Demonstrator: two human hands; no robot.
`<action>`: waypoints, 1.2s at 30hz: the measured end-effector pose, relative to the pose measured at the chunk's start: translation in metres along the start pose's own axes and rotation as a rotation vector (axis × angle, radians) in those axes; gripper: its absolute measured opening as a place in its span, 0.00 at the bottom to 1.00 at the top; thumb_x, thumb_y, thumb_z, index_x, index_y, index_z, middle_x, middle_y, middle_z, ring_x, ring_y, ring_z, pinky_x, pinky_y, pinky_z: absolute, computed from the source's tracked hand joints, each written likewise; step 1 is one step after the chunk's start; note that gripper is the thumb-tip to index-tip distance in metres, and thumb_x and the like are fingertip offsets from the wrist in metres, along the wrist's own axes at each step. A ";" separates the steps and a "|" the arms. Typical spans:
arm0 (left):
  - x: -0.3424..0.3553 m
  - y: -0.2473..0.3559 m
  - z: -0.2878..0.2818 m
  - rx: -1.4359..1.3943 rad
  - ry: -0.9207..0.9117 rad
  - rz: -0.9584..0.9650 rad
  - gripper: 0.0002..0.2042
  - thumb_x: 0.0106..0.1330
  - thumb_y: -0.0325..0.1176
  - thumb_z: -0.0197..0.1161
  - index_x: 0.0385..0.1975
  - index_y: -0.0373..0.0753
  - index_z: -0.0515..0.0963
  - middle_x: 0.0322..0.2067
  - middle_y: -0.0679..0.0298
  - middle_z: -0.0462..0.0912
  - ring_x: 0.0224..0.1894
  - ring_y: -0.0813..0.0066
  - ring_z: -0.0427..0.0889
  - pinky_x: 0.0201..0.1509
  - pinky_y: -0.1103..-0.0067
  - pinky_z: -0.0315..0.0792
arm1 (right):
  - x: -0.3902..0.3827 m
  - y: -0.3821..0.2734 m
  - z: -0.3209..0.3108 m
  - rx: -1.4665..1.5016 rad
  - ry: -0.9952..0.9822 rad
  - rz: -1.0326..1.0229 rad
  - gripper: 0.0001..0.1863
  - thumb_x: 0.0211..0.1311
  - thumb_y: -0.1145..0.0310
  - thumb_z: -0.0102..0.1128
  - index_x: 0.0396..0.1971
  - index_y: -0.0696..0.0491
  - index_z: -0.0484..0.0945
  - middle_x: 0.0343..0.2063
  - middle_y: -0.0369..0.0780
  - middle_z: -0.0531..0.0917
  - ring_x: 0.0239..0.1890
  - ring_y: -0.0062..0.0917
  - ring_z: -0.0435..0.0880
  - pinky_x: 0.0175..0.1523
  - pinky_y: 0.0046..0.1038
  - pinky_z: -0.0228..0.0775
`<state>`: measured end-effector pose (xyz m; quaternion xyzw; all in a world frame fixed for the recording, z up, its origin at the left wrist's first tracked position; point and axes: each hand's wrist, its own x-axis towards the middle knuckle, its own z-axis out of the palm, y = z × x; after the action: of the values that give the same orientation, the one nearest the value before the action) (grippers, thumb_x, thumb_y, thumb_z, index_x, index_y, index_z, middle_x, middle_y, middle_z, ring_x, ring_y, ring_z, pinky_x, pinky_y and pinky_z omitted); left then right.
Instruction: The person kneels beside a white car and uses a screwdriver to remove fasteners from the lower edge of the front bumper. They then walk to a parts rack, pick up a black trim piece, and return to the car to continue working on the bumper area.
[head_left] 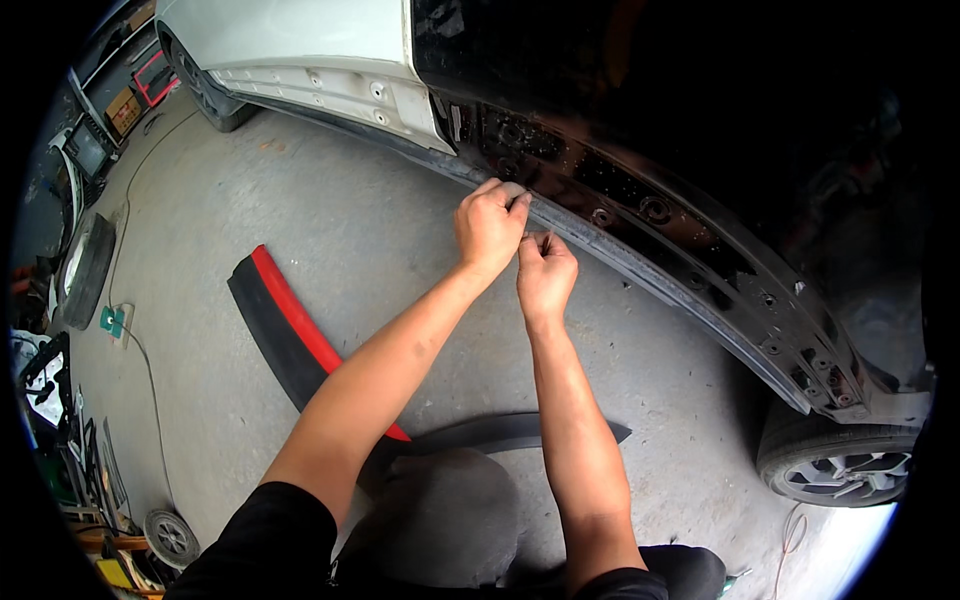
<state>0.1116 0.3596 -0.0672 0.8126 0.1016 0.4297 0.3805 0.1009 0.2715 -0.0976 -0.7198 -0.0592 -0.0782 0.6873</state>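
Head view: the grey sill strip [640, 268] runs along the lower edge of the car [300, 35], directly beyond my fingertips. My left hand [487, 228] is nearer, thumb and fingers bunched against the strip; my right hand [548, 280] sits just on my side of it, thumb and forefinger pressed together. The tips are too small here for me to tell whether either pinches anything. The strip's long axis slants from upper left to lower right, pointing toward the wheel [850, 475] at my right.
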 end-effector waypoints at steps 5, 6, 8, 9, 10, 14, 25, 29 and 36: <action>-0.001 -0.003 0.003 -0.010 0.002 0.028 0.03 0.51 0.29 0.63 0.22 0.39 0.80 0.24 0.61 0.79 0.27 0.55 0.79 0.29 0.66 0.71 | 0.002 -0.002 -0.004 0.081 0.033 0.010 0.09 0.61 0.71 0.56 0.26 0.61 0.79 0.18 0.30 0.73 0.23 0.11 0.64 0.28 0.19 0.60; 0.000 -0.005 0.002 -0.011 -0.008 0.045 0.03 0.50 0.29 0.63 0.22 0.39 0.79 0.24 0.61 0.79 0.27 0.56 0.79 0.29 0.66 0.71 | 0.003 -0.002 -0.005 0.097 0.040 0.006 0.09 0.62 0.71 0.55 0.28 0.61 0.79 0.17 0.30 0.73 0.22 0.11 0.64 0.27 0.18 0.59; 0.000 -0.008 0.000 -0.007 -0.025 0.098 0.02 0.50 0.28 0.63 0.22 0.38 0.79 0.23 0.60 0.78 0.25 0.57 0.78 0.28 0.68 0.70 | 0.006 -0.002 -0.006 0.129 0.059 0.000 0.10 0.63 0.70 0.53 0.31 0.61 0.80 0.16 0.30 0.72 0.19 0.10 0.63 0.24 0.17 0.57; 0.002 -0.010 -0.001 0.000 -0.030 0.135 0.02 0.50 0.27 0.63 0.23 0.37 0.79 0.22 0.60 0.77 0.24 0.59 0.77 0.27 0.70 0.69 | 0.007 -0.004 -0.006 0.236 0.001 0.077 0.10 0.64 0.69 0.53 0.33 0.60 0.80 0.15 0.30 0.70 0.18 0.10 0.62 0.22 0.17 0.56; 0.003 -0.010 -0.002 0.006 -0.034 0.172 0.02 0.50 0.26 0.62 0.23 0.36 0.79 0.21 0.60 0.77 0.22 0.61 0.77 0.26 0.71 0.69 | 0.009 -0.007 -0.007 0.343 -0.057 0.153 0.11 0.65 0.69 0.52 0.34 0.60 0.79 0.15 0.29 0.69 0.16 0.11 0.61 0.20 0.17 0.54; 0.002 -0.010 -0.008 0.031 -0.081 0.226 0.03 0.50 0.26 0.62 0.25 0.37 0.80 0.22 0.59 0.77 0.25 0.59 0.78 0.28 0.71 0.71 | 0.016 -0.022 -0.003 0.680 -0.208 0.366 0.10 0.65 0.68 0.53 0.30 0.58 0.79 0.13 0.29 0.68 0.12 0.10 0.60 0.16 0.17 0.52; 0.009 -0.017 -0.029 0.145 -0.327 0.294 0.06 0.54 0.29 0.60 0.29 0.37 0.81 0.26 0.59 0.80 0.28 0.62 0.80 0.31 0.72 0.73 | 0.028 -0.022 0.031 0.733 0.046 0.415 0.09 0.61 0.70 0.56 0.21 0.54 0.74 0.14 0.32 0.71 0.14 0.14 0.64 0.17 0.19 0.54; 0.007 -0.013 -0.030 -0.254 -0.330 -0.175 0.08 0.60 0.32 0.60 0.33 0.35 0.81 0.22 0.66 0.77 0.21 0.79 0.73 0.21 0.80 0.65 | 0.029 -0.013 0.038 0.568 0.199 0.312 0.08 0.58 0.73 0.58 0.21 0.59 0.77 0.19 0.37 0.78 0.22 0.16 0.71 0.28 0.22 0.63; 0.028 0.013 -0.021 -0.769 -0.424 -1.051 0.05 0.62 0.29 0.59 0.26 0.36 0.75 0.18 0.72 0.68 0.15 0.87 0.59 0.14 0.86 0.52 | 0.023 -0.023 0.028 0.247 0.233 0.143 0.08 0.56 0.73 0.59 0.23 0.62 0.79 0.21 0.38 0.82 0.24 0.17 0.76 0.32 0.25 0.70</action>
<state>0.1100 0.3758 -0.0331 0.5290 0.2460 0.0252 0.8118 0.1200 0.3005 -0.0722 -0.6182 0.0631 -0.1040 0.7765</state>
